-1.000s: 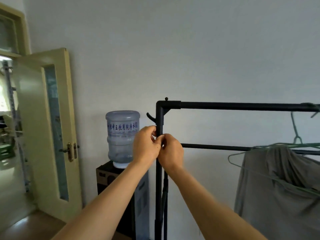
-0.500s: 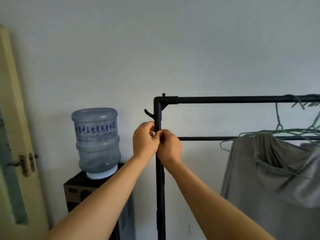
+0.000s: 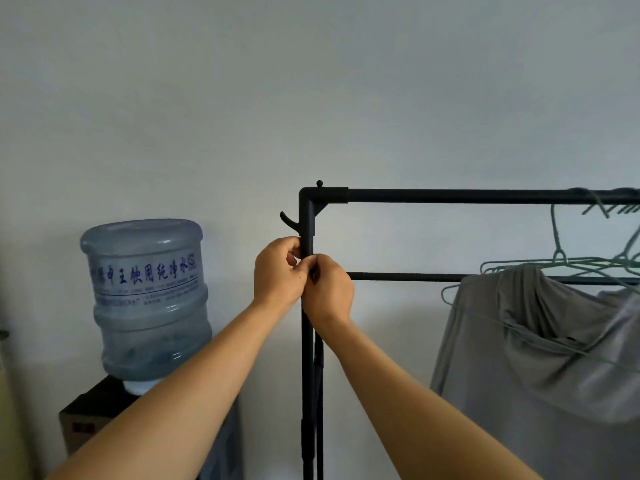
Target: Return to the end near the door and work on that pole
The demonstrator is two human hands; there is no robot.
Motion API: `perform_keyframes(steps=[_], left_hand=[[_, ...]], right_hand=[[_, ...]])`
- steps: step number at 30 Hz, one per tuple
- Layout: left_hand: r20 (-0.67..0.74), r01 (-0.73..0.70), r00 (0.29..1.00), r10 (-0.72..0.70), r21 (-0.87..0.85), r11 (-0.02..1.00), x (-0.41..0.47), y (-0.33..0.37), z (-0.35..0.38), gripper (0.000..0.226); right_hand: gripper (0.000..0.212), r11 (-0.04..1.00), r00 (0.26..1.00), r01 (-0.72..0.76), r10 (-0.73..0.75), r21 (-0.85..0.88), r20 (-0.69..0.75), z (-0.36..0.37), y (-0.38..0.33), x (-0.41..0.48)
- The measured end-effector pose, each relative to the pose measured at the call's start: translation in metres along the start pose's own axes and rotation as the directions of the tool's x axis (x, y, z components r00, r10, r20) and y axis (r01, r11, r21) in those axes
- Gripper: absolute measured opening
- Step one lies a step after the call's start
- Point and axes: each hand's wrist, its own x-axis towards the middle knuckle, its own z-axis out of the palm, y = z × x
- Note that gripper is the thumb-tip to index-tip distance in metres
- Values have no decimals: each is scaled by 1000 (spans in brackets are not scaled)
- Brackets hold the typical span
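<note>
A black metal clothes rack (image 3: 450, 195) stands against the wall, its upright post (image 3: 307, 375) in the middle of the view. My left hand (image 3: 277, 271) and my right hand (image 3: 329, 292) meet at the post just below a small side hook (image 3: 288, 220). Both have their fingers curled and pinch at the post; what lies between the fingertips is hidden. A grey garment (image 3: 540, 358) hangs on a green wire hanger (image 3: 561, 261) at the right of the rack.
A blue water bottle (image 3: 145, 299) sits upside down on a dark dispenser (image 3: 100, 414) to the left of the rack. A pale plain wall (image 3: 311, 98) is behind everything. More green hangers (image 3: 623, 251) hang at the far right.
The view has turned to the right, so the yellow door has left the frame. Both hands stay at the same spot on the post.
</note>
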Motion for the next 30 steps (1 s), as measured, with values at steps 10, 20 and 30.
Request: perform_keyframes(steps=[10,20,30], left_hand=[[7,-4,1000,4,-13,1000,42,-41,40,6],[39,-17,999,17,-6,1000,50,-54,38,11],[9,1,1000,0,-32,999,21,-50,23,13]], right_hand=[[16,1000,1000,-15,15,-7,1,37,35,53],[17,999,999,-6,8,-32,43,42,37,59],[23,998,995,-14,19,-53,93,31,25,31]])
